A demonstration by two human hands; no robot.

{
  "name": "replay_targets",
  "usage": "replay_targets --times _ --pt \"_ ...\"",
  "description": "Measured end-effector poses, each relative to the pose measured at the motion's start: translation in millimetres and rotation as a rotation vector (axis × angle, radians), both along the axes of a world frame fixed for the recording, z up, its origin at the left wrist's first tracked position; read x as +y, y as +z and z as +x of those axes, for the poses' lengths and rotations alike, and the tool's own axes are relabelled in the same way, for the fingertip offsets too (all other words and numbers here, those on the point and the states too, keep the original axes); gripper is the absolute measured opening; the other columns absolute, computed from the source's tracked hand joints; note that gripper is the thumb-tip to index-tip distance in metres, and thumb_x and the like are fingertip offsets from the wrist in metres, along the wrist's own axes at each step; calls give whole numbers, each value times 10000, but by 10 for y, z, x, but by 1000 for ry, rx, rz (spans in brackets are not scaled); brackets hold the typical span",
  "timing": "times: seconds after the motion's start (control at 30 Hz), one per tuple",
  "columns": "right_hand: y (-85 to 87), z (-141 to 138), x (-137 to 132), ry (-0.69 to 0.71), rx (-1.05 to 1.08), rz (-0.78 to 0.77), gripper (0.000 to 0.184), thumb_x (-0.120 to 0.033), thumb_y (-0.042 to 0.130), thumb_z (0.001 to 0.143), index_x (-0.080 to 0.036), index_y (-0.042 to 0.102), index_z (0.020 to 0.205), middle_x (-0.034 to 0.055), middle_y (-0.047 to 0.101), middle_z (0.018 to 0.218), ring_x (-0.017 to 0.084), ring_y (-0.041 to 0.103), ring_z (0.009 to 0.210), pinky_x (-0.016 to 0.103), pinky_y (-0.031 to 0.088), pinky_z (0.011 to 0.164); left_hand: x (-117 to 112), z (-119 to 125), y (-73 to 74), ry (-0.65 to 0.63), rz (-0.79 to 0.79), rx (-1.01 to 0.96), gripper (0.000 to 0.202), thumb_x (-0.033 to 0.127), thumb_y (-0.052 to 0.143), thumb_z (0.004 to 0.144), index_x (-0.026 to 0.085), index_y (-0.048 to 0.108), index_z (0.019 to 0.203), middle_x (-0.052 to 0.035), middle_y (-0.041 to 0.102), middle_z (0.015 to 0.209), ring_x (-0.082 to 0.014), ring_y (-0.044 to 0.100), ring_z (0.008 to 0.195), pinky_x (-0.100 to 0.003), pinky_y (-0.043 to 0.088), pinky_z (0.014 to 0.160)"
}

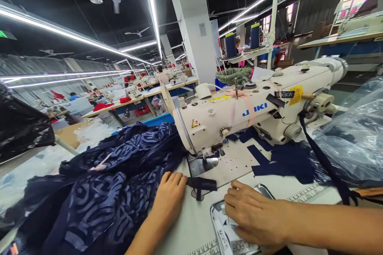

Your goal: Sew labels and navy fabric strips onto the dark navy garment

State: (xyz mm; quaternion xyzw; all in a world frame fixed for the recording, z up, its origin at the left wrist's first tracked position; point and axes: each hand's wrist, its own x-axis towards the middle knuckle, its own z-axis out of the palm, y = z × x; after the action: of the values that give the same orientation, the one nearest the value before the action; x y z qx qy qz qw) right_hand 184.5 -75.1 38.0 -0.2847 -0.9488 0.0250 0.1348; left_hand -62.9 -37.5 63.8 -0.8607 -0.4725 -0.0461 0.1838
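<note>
My left hand (171, 193) lies at the right edge of a dark navy garment (98, 203) with a swirl pattern. Its fingers are bent and pressed together on the navy cloth. From beside its fingertips a navy fabric strip (206, 184) runs right, with a short piece hanging across it. My right hand (251, 213) is over a metal tray (213, 211) of printed labels, fingers curled down; whatever they pinch is hidden. Just beyond both hands stands a white sewing machine (209, 121), its needle area (220, 149) above the metal bed plate.
Navy cut pieces (287, 161) lie right of the machine bed. Clear plastic bags (353, 135) bulge at the right, and a black bag (24, 123) hangs at the left. Thread cones (230, 46) stand behind the machine. Other people work at tables farther back.
</note>
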Motion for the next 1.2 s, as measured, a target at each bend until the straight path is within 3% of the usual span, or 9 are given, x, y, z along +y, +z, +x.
replay_targets --times 0.13,0.23,0.37,0.47,0.53,0.6,0.73,0.97,1.2 --pt "8 7 8 69 -1 8 207 -144 538 647 -170 580 849 102 599 881 254 527 873 432 194 1009 36 28 -95 63 12 56 345 -14 312 749 159 587 867 -71 621 812 -208 569 785 -401 375 837" --pt "127 69 68 41 75 -141 140 -99 465 727 -200 560 743 46 577 797 191 535 808 367 322 917 45 76 -118 97 -25 -163 324 -6 322 734 170 592 758 -60 619 745 -199 564 725 -364 395 772" --pt "230 152 297 -76 334 -306 149 -146 453 777 -194 549 673 16 518 776 139 510 735 250 391 685 43 132 -65 125 -329 -618 248 152 364 785 181 588 681 -13 603 643 -174 548 632 -271 397 605" --pt "156 160 539 -221 538 -456 109 -142 477 727 -172 531 637 -16 451 650 107 439 575 221 347 547 77 135 -60 163 -509 -683 201 228 413 770 177 579 671 7 586 617 -172 543 624 -257 395 576" --pt "57 143 675 -270 646 -603 98 -140 475 704 -167 489 611 -44 392 560 91 381 509 207 307 490 99 122 -97 207 -407 -623 153 199 461 739 174 583 826 -3 603 710 -182 554 688 -275 417 629" --pt "-36 127 767 -285 731 -734 72 -151 477 687 -168 473 617 -63 369 511 81 357 476 197 290 465 104 113 -156 178 -194 -509 270 142 494 714 170 548 977 -43 604 873 -197 554 800 -306 427 708" --pt "-116 121 853 -290 799 -925 126 -265 486 686 -167 487 608 -45 482 507 63 347 391 197 276 405 84 154 -290 -43 141 -128 252 66 497 726 183 585 931 -82 584 994 -235 525 921 -351 403 782" --pt "-115 97 973 -269 929 -954 296 -425 513 684 -157 524 559 -10 558 515 56 367 355 200 273 377 96 376 -337 31 135 162 362 -69 428 700 134 616 932 -79 626 792 -203 574 739 -286 407 636" --pt "-182 120 1026 -264 1025 -980 329 -478 538 664 -151 525 625 14 625 576 56 397 320 198 272 346 43 364 -266 -36 157 -2 272 -34 417 705 179 585 689 -27 600 663 -179 567 633 -283 383 607"
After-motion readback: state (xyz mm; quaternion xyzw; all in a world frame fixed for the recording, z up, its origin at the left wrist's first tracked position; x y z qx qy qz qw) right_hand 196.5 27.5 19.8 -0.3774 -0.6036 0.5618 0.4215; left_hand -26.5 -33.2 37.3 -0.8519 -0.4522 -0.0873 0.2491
